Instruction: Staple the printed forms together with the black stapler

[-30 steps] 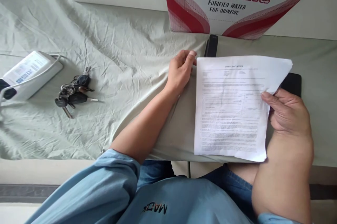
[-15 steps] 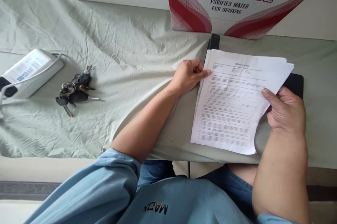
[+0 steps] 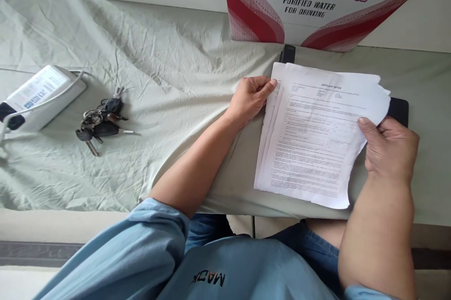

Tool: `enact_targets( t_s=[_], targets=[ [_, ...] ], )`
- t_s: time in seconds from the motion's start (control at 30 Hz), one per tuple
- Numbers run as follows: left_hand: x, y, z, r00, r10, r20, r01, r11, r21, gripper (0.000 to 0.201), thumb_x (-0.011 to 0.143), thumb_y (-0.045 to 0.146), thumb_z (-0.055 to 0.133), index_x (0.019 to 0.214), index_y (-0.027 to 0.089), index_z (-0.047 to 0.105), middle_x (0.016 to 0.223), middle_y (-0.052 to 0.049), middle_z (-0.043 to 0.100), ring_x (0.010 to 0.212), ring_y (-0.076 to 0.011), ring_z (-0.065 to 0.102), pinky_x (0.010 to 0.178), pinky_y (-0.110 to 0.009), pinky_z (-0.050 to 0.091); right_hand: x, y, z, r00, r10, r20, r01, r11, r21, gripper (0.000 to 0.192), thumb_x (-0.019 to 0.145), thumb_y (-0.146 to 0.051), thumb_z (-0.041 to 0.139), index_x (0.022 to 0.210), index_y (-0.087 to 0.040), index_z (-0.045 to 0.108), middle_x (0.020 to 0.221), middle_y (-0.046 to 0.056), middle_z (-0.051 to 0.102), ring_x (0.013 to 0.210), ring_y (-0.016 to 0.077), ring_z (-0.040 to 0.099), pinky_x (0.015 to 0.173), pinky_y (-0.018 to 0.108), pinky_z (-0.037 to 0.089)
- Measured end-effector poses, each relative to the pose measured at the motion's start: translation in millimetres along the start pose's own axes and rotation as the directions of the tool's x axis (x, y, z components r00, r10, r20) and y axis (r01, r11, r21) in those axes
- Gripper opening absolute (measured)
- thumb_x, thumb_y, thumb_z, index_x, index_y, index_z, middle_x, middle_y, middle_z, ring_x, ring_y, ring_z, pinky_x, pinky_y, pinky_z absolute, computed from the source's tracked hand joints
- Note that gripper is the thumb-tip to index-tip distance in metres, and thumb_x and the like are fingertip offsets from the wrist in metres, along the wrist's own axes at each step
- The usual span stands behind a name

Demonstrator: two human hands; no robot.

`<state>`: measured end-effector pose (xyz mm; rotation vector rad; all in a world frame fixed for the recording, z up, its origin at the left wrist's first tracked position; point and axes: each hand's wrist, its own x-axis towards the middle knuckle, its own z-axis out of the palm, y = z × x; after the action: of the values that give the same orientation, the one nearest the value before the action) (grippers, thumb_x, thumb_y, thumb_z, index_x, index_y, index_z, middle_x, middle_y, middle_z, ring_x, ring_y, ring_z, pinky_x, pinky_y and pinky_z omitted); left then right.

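Several printed sheets form one loose stack of papers, fanned at the left edge and lying tilted on the cloth near the table's front edge.

Left hand: fingers curled, thumb and fingertips pinching the stack's upper left corner; forearm rests across the cloth.

Right hand: partly closed, thumb on top of the stack's right edge, fingers hidden beneath; it grips the sheets there.

Black folder: flat under the papers, showing only at the stack's right and as a narrow strip at the top left.

Box: cardboard, white with red bands, printed "Wahaha, purified water for drinking"; stands upright behind the papers against the wall. Its contents cannot be seen.

Keys: one bunch, with dark fobs, lying well left of the papers.

Power strip: white, with cord, at the far left, just beside the keys.

Cloth: pale green, heavily creased at the left, smoother under the papers, covering the table.

Wall: plain, light. Person wears a light blue shirt and jeans.
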<state>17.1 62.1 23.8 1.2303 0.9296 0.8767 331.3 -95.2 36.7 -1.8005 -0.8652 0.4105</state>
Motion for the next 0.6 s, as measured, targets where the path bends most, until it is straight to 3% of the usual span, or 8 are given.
enact_targets(
  t_s=[0.13,0.27,0.5,0.6],
  targets=[
    [-0.7,3.2,1.4,1.0,-0.006,-0.001,0.006,1.0,-0.01,0.064,0.113,0.052,0.089,0.071,0.021,0.051,0.068,0.004,0.042,0.064,-0.0083,0.034,0.058,-0.025,0.031,3.7,-2.0,7.7,0.991,0.001,-0.136,0.013,0.995,0.099,0.046,0.058,-0.055,0.111,0.082,-0.027,0.082,0.076,0.0,0.078,0.073,0.0196,0.064,0.07,0.038,0.059],
    [-1.3,5.6,1.4,1.0,0.002,0.029,-0.002,1.0,-0.018,0.067,0.108,0.063,0.092,0.07,0.022,0.054,0.067,0.004,0.043,0.063,-0.0088,0.037,0.058,-0.027,0.037,6.7,-1.9,12.3,0.99,-0.025,-0.141,0.042,0.991,0.125,0.043,0.059,-0.049,0.11,0.08,-0.025,0.081,0.074,0.0,0.077,0.071,0.0172,0.062,0.071,0.036,0.056],
    [-2.2,4.2,-0.4,0.999,-0.015,0.042,0.016,1.0,-0.015,0.059,0.114,0.053,0.086,0.073,0.022,0.057,0.069,0.003,0.045,0.065,-0.01,0.038,0.059,-0.028,0.037,4.9,-1.3,16.7,0.992,-0.034,-0.121,0.046,0.995,0.092,0.043,0.062,-0.05,0.11,0.082,-0.024,0.082,0.072,-0.002,0.073,0.068,0.0163,0.06,0.069,0.035,0.055],
    [-2.9,6.5,0.2,0.999,-0.022,0.044,0.023,1.0,-0.01,0.063,0.111,0.059,0.089,0.072,0.022,0.055,0.069,0.003,0.045,0.065,-0.0103,0.038,0.058,-0.028,0.037,2.7,-2.3,19.1,0.993,-0.04,-0.113,0.049,0.996,0.075,0.04,0.063,-0.051,0.107,0.082,-0.025,0.082,0.074,-0.001,0.074,0.069,0.0173,0.061,0.07,0.038,0.058]
  ],
)
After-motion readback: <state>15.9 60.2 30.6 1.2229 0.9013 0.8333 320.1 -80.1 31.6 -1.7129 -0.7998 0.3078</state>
